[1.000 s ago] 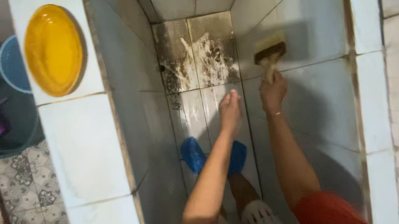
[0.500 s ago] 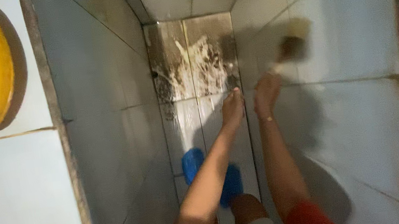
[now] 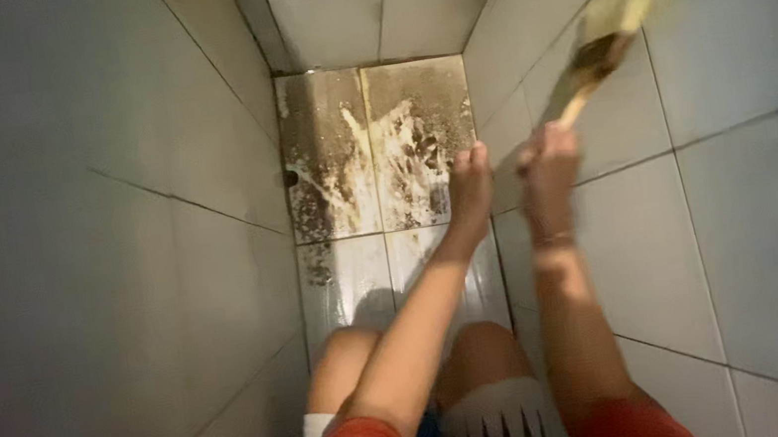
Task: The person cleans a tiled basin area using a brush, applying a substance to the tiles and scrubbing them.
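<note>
A scrub brush (image 3: 608, 37) is being gripped tight by the right hand (image 3: 547, 160) against the wall tile (image 3: 744, 21), upper right. The left hand (image 3: 470, 181) is being pressed flat, holding nothing. Scrubbing seems underway; firm rubbing is probably needed next.

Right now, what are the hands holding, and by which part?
The right hand grips a scrub brush by the end of its handle; the left hand holds nothing.

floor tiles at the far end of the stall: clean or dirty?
Dirty. The two far floor tiles are dark with grime and streaked with pale lather; the nearer tiles look mostly white. The right hand holds a scrub brush against the wall.
</note>
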